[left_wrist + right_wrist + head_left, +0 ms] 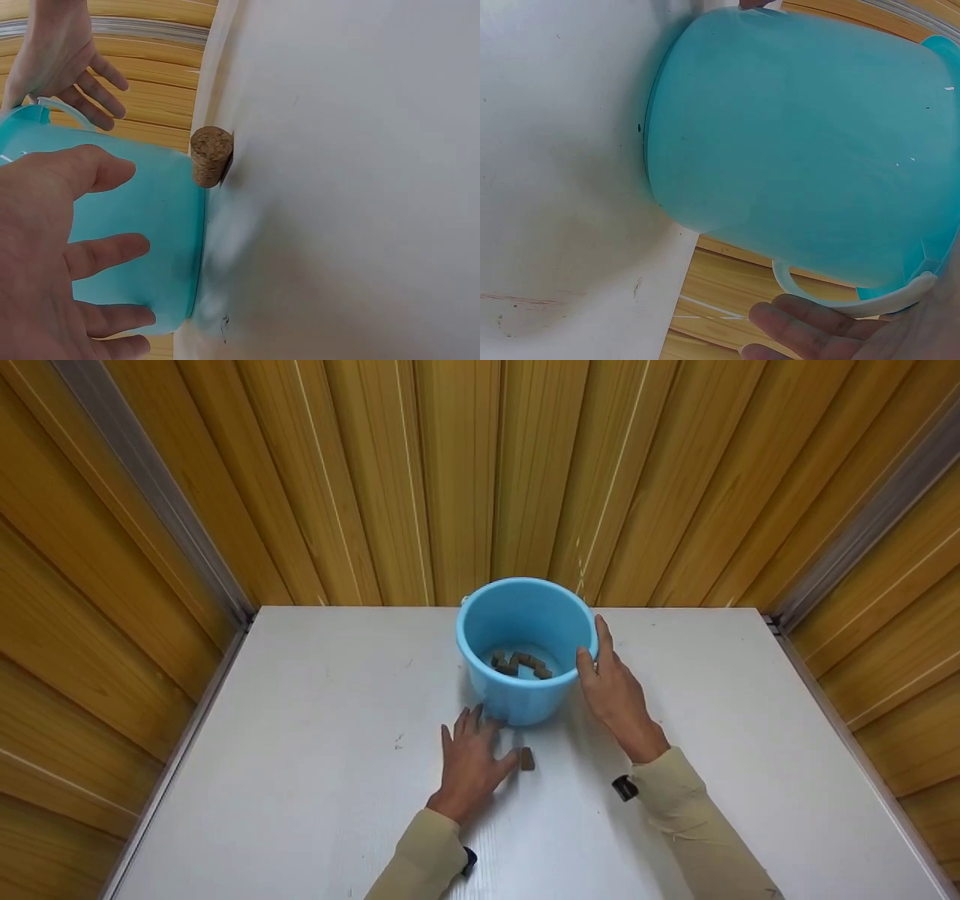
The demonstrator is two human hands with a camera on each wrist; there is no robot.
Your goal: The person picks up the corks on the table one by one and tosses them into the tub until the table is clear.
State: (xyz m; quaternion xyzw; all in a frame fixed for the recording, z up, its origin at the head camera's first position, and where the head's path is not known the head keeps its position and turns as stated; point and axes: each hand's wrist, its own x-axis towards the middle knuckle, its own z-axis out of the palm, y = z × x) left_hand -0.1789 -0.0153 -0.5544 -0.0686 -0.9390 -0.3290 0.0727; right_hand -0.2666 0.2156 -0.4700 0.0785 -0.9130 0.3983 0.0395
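Observation:
A light blue bucket [525, 705] stands on the white table, with several brown cork pieces [525, 661] on its bottom. My right hand [619, 697] holds the bucket's right rim, thumb over the edge and the other fingers extended outside by the pale handle [885, 304]. My left hand [471, 765] is low in front of the bucket, fingers spread, holding nothing. A tapered cork stopper [211, 156] stands on the table before the bucket, right by the left thumb in the head view.
The white table [315, 750] reaches back to a wood-patterned panel wall [457, 472]. Similar panels close off the left and right sides, with grey metal strips [165, 495] at the corners. The bucket is close to the table's back edge.

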